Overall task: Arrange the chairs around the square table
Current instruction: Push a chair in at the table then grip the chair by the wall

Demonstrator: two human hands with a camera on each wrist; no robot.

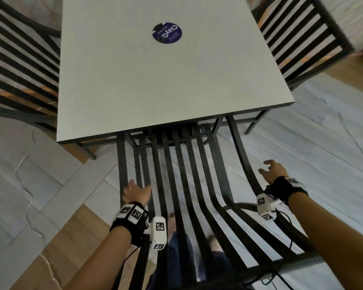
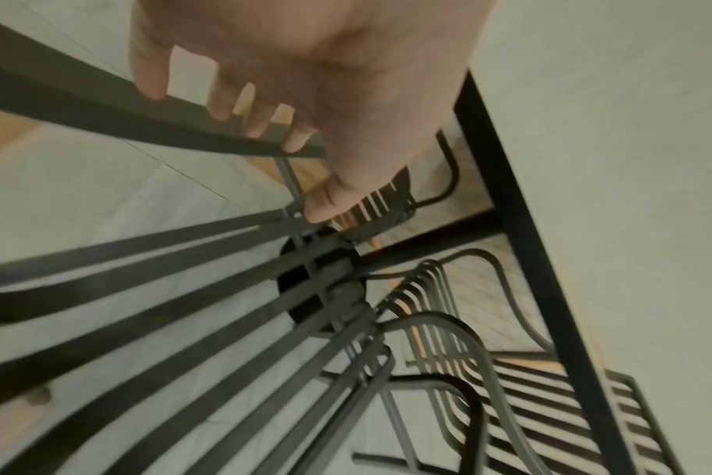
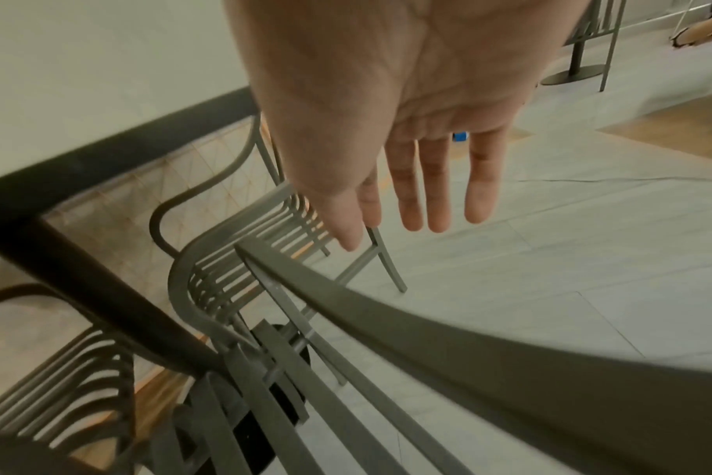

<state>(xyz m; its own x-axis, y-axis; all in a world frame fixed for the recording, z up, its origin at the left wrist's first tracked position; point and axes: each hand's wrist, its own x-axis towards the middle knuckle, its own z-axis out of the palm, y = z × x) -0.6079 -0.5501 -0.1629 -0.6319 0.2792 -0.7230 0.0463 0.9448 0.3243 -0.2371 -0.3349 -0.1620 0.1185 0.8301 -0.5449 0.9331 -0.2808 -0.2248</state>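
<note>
A white square table (image 1: 155,80) fills the upper middle of the head view. A dark slatted metal chair (image 1: 182,174) stands at its near side, seat tucked under the tabletop and back leaning toward me. My left hand (image 1: 136,192) grips the left side bar of the chair's back. In the left wrist view its fingers (image 2: 256,125) curl round that bar (image 2: 102,109). My right hand (image 1: 272,170) hovers apart from the chair's right side bar (image 3: 427,327), with its fingers (image 3: 435,192) straight and spread, holding nothing.
Two more slatted chairs stand at the table, one at its left side (image 1: 19,59) and one at its right side (image 1: 302,38). A round purple sticker (image 1: 167,32) lies on the tabletop. The floor is pale tile with wood strips. Another table's pedestal base (image 3: 573,72) stands farther right.
</note>
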